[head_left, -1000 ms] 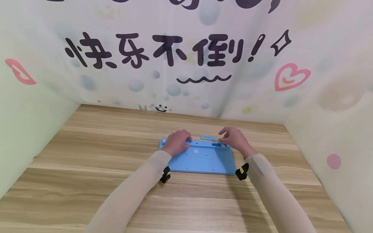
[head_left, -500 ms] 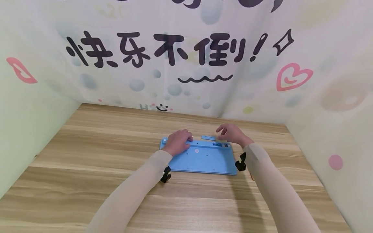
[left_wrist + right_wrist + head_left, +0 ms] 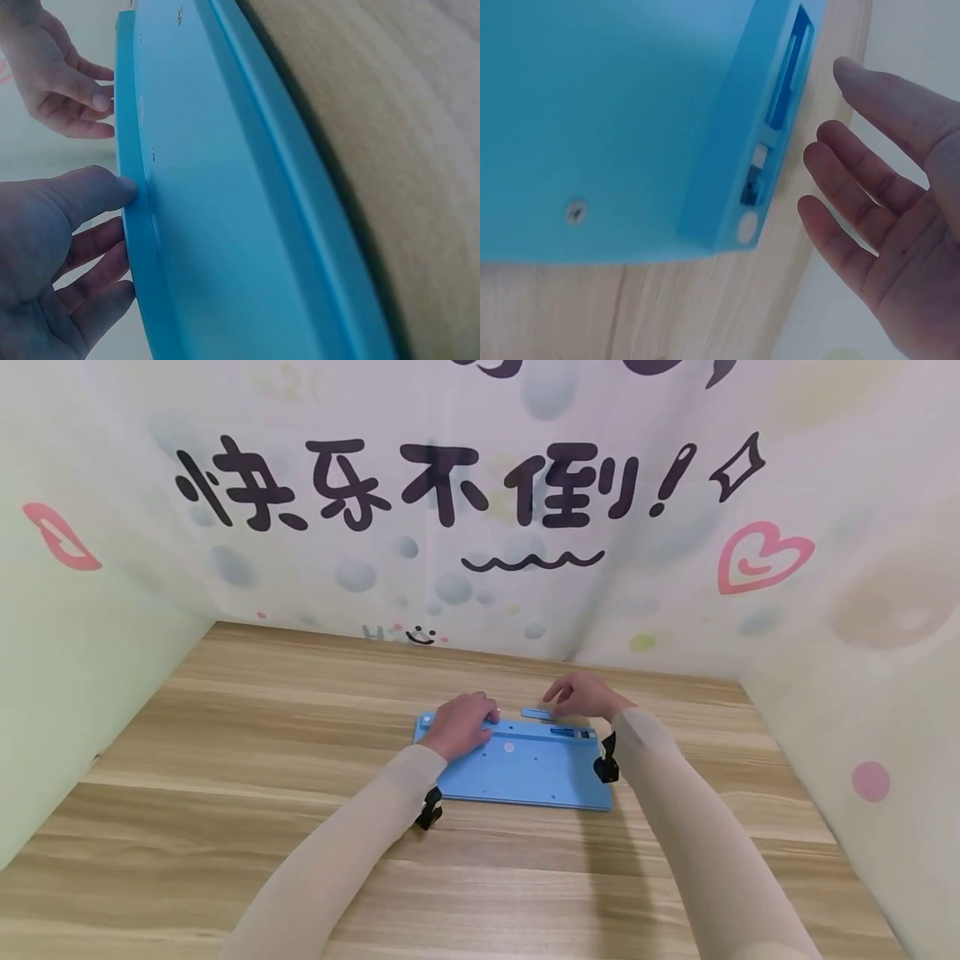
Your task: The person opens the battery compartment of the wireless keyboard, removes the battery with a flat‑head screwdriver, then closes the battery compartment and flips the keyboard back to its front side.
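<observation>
A blue keyboard-like panel (image 3: 525, 777) lies flat with its screwed side up. My left hand (image 3: 461, 725) grips its raised far edge; the left wrist view shows the thumb on the edge (image 3: 139, 225) and the fingers behind it. Near the panel's far right corner, my right hand (image 3: 585, 695) hovers with loosely bent fingers and nothing visible in them. Just beyond the far edge lies a small blue cover (image 3: 536, 713), beside the right fingertips and partly hidden by them. In the right wrist view, an uncovered slot (image 3: 784, 90) shows in the raised strip.
The panel rests on a wood-grain table (image 3: 300, 710). Behind the table hangs a white printed cloth (image 3: 390, 560) with dark characters, and pale walls stand at both sides. A black band piece (image 3: 606, 764) hangs at the right wrist.
My right hand has moved left and farther back, from over the slot toward the small cover. My left hand stays on the panel's edge.
</observation>
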Demonstrator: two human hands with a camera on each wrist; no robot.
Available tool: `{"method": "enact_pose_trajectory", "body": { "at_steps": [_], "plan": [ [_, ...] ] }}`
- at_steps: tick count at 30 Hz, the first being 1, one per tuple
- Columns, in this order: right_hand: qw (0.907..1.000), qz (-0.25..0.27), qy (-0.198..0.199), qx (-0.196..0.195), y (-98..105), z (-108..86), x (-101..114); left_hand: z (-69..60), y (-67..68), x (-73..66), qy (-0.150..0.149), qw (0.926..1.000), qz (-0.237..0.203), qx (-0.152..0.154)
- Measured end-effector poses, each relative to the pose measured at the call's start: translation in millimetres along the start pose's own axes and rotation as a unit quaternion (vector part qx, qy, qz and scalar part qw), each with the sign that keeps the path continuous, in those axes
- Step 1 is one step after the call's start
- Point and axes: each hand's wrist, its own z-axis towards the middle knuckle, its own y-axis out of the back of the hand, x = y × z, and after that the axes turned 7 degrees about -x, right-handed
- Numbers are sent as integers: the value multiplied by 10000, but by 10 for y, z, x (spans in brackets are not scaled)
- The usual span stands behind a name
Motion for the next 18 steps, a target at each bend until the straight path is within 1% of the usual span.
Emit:
{"method": "enact_pose_trajectory", "body": {
  "at_steps": [4, 9, 18],
  "plan": [
    [10000, 26, -90, 29, -41, 57, 18, 2, 2, -10, -16, 10000, 59, 56],
    [9998, 81, -76, 151, -69, 95, 25, 8, -10, -16, -12, 9999, 79, 121],
    [9994, 234, -75, 232, -110, 178, 36, 12, -12, 18, -65, 9999, 105, 51]
  ]
}}
